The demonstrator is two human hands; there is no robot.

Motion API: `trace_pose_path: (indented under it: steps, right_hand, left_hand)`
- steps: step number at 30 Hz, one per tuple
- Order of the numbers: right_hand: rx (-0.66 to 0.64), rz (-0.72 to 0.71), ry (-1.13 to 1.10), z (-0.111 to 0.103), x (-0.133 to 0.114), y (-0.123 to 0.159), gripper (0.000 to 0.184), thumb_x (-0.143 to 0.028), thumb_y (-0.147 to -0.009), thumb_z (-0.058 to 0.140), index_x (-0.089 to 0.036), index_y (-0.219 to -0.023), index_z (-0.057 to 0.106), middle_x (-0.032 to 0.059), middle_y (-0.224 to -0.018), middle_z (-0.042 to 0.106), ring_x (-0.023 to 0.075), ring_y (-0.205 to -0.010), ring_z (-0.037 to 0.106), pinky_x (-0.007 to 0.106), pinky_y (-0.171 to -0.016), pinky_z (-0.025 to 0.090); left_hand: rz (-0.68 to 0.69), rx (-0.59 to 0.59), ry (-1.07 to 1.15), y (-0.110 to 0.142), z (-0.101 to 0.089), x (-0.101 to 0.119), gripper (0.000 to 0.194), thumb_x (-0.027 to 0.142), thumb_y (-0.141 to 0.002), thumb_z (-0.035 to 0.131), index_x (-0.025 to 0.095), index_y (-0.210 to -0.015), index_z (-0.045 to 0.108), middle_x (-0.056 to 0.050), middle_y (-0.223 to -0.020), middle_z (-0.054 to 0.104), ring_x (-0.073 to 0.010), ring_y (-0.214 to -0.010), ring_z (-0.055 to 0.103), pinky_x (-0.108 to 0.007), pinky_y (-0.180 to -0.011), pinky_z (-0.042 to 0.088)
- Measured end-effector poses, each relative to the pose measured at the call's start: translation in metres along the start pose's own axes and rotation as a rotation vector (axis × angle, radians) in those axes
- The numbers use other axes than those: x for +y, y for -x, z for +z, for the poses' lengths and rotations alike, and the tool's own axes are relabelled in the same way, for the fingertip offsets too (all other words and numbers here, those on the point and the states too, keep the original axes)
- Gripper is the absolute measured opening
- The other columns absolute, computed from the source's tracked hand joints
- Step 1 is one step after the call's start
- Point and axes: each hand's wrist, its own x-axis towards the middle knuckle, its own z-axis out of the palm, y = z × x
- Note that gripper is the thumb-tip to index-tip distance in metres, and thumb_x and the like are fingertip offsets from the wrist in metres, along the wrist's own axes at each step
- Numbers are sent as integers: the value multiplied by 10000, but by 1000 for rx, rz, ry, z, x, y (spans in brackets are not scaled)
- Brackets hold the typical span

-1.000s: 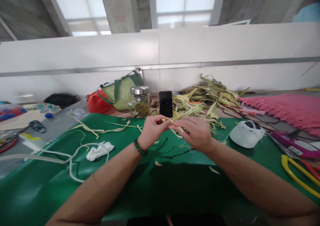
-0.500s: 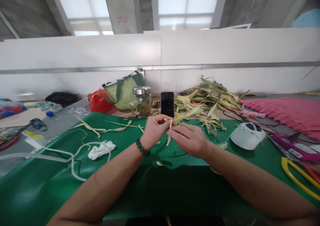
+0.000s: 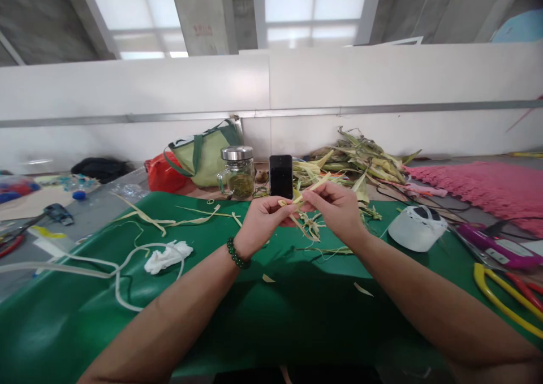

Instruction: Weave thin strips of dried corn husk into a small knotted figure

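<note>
Both hands meet above the green mat point(image 3: 297, 316), in front of the upright phone point(image 3: 280, 175). My left hand point(image 3: 262, 221) pinches the near end of a pale yellow corn husk strip point(image 3: 316, 184) between thumb and fingers. On the same husk, a little farther along, my right hand point(image 3: 339, 208) is closed with thumb against fingertips. A thin husk end hangs down below the two hands. A green bead bracelet point(image 3: 236, 254) circles the left wrist. Exactly how the husk is folded between the fingertips is too small to make out.
Behind the hands lie a heap of corn husks point(image 3: 369, 156), a glass jar point(image 3: 241, 183) and a green bag point(image 3: 207, 158). To the right are a white roll point(image 3: 413, 231), a purple tool point(image 3: 494, 244) and yellow-handled scissors point(image 3: 487, 293). White tubing point(image 3: 123, 285) and crumpled tissue point(image 3: 167, 257) lie left.
My right hand has shifted up and right and turned, now gripping farther along the husk. The strip that stood upright between the fingers is no longer upright. My left hand stays nearly in place.
</note>
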Motion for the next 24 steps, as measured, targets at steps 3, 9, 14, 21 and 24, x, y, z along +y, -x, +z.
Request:
trace_pose_path:
  steps: [3, 9, 14, 21, 24]
  right_hand:
    - [-16, 0, -9, 1, 0, 1, 223, -377, -771, 642, -175, -678, 620, 9, -567, 667, 144, -517, 638, 266, -517, 534]
    - [-66, -711, 458, 3, -5, 13, 109, -169, -836, 569, -189, -766, 651, 49, -772, 707, 144, -711, 660, 251, -654, 542]
    - [-102, -1029, 761, 6, -8, 17, 178, -105, -857, 507, -167, -772, 650, 79, -801, 693, 157, -739, 636, 262, -689, 542]
    - [-122, -1079, 956, 8, -2, 19, 126, -115, -848, 546, -155, -796, 654, 72, -800, 694, 161, -702, 621, 271, -657, 529]
    - [-96, -1086, 926, 10, -1, 18, 97, -105, -833, 563, -131, -825, 657, 94, -819, 700, 180, -737, 636, 293, -690, 537]
  left_hand:
    - [5, -5, -10, -1, -1, -1, 225, 363, -662, 715, 153, -740, 708, -24, -631, 697, -156, -575, 645, -268, -590, 541]
    - [18, 51, -8, -2, -1, -3, 166, 300, -620, 738, 143, -664, 708, -5, -563, 659, -133, -533, 599, -242, -544, 506]
    - [-38, 58, 91, -1, 0, -5, 193, 304, -577, 769, 144, -679, 738, -4, -567, 662, -108, -520, 551, -232, -542, 474]
    - [-202, -19, 288, -2, -3, -3, 244, 303, -535, 797, 126, -694, 743, -14, -573, 665, -92, -534, 564, -210, -558, 466]
    - [-153, -41, 271, -2, -3, -1, 269, 318, -571, 784, 116, -744, 745, -16, -590, 672, -95, -559, 571, -213, -584, 472]
